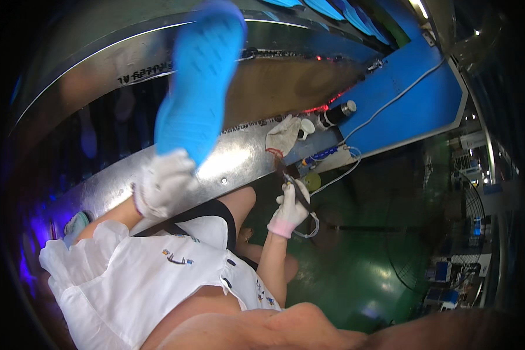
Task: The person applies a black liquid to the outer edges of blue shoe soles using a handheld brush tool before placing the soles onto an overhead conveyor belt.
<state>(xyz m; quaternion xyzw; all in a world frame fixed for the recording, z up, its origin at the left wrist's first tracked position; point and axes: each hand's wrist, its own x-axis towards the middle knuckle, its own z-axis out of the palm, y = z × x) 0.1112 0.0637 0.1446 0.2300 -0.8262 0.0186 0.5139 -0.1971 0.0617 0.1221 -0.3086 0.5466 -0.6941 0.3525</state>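
My left hand, in a white glove, is closed on the heel end of a light blue shoe sole. The sole is raised over the metal ledge, its grooved face toward me and its far end slightly blurred. Further right, my gloved right hand with a pink cuff grips a slim dark tool. The tool's brown tip points up toward the ledge, apart from the sole; its exact kind is unclear. Beyond the tip lie a crumpled white cloth or glove and a white cup.
A metal ledge runs in front of a brown belt. A black bottle lies beside a blue panel crossed by a grey cable. More blue soles sit at the top. A fan stands on the right.
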